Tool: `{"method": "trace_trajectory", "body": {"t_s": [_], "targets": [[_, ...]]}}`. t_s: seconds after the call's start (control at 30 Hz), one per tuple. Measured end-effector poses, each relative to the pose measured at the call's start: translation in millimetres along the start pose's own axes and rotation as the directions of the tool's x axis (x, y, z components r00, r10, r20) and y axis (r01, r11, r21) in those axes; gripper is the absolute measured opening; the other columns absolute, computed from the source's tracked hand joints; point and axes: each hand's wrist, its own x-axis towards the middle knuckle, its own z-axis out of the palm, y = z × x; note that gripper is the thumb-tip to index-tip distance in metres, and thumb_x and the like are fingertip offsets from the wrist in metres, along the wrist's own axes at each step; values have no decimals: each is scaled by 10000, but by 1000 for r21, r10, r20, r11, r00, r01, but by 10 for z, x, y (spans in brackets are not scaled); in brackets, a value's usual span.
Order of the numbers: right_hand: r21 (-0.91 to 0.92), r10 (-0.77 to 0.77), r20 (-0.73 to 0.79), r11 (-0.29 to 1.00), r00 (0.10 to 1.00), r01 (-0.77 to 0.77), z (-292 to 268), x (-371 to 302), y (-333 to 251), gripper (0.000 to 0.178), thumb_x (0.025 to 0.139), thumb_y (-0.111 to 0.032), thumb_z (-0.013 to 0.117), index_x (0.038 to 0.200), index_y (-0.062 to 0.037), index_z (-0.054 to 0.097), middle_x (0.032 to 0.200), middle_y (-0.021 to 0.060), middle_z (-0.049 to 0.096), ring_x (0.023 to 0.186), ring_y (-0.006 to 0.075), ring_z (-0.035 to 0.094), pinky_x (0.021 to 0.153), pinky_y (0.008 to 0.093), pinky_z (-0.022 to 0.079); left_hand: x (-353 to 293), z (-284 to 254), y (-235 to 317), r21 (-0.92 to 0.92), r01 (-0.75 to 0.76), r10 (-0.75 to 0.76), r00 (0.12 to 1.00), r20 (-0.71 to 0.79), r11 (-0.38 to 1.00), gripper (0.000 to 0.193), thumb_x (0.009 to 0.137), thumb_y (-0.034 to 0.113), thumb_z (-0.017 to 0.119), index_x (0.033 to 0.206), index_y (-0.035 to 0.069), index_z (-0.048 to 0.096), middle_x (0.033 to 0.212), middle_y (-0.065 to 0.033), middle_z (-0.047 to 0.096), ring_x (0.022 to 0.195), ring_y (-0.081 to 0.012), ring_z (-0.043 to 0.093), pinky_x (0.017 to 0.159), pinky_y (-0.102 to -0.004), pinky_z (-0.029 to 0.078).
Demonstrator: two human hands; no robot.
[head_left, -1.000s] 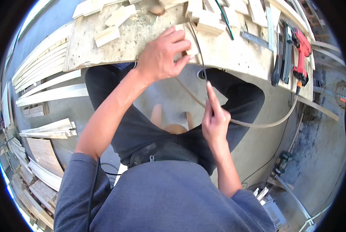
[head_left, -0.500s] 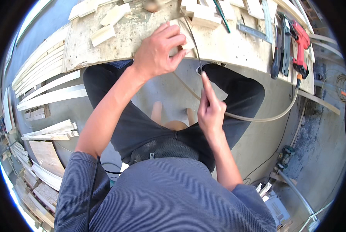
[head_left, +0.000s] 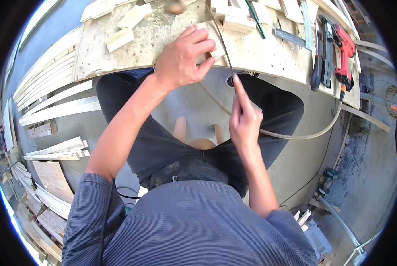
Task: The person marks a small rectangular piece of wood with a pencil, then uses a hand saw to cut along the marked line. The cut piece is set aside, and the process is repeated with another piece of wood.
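My left hand (head_left: 187, 57) is at the bench's near edge, fingers bent over a small pale wood block (head_left: 217, 48) and pressing on it. Much of the block is under the fingers. In my right hand (head_left: 246, 119) is a long, thin, dark blade-like tool (head_left: 224, 43), its kind unclear from this angle. My index finger lies stretched along it, the others wrapped round its near end. The tool runs away from me alongside the block, close to or touching its right side. Its handle is hidden in my fist.
On the wooden bench (head_left: 90, 57) lie loose wood offcuts (head_left: 120, 40), a green pencil-like stick (head_left: 256, 20), a metal square (head_left: 291, 38), a dark-handled tool (head_left: 316, 77) and a red nail gun (head_left: 344, 48). Its air hose (head_left: 305, 136) loops below. Stacked strips (head_left: 45, 80) stand left.
My right hand has moved slightly forward and to the right with the tool. The left hand stays on the block, nearly still.
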Motion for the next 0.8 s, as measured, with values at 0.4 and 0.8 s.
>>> {"method": "trace_trajectory", "body": {"t_s": [0.4,0.8], "targets": [[-20,-33,10,999,999,33,1,17,44,538,1120,60,603,1620,-127,675,920,303,661,669,100,462,652,279,482,17,28,-33,25,-52,52,998,-21,998,215,900,178,853,995,93,681,1011,-80,620,1063,-334,664,897,-432,603],[3,36,55,999,998,-36,-32,-267,93,675,1060,92,650,1672,-191,630,845,273,680,614,297,684,663,313,551,18,45,-77,38,-69,70,997,-20,997,205,907,186,860,993,97,696,1012,-76,634,1035,-332,663,874,-444,594]]}}
